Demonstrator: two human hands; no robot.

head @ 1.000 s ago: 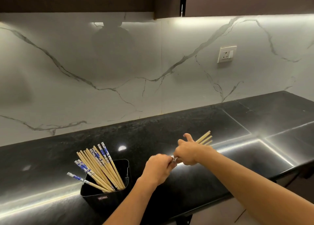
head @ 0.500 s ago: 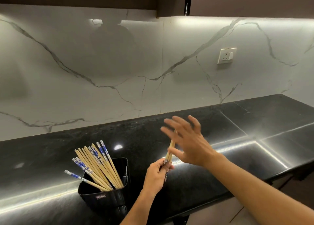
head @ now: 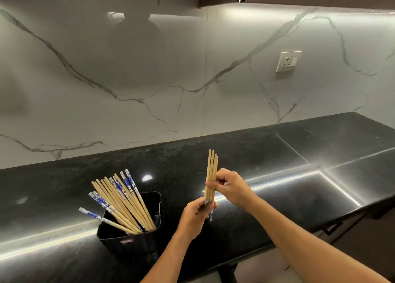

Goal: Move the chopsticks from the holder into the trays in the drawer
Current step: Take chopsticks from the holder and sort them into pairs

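Observation:
A black square holder (head: 128, 237) stands on the black counter at lower left, with several wooden chopsticks (head: 119, 201) leaning left out of it, their blue-and-white ends up. A small bundle of chopsticks (head: 211, 171) stands upright to the right of the holder, narrow tips up. My left hand (head: 195, 215) grips its patterned lower end. My right hand (head: 229, 186) is closed around its middle. No drawer or tray is in view.
The black stone counter (head: 299, 175) runs left to right, with its front edge at lower right. A white marble backsplash (head: 192, 79) rises behind it, carrying a wall socket (head: 288, 60). Dark cabinets hang above.
The bundle swung from pointing right to upright. My right hand let go, spread its fingers, then closed on the bundle's middle; my left hand took the lower end.

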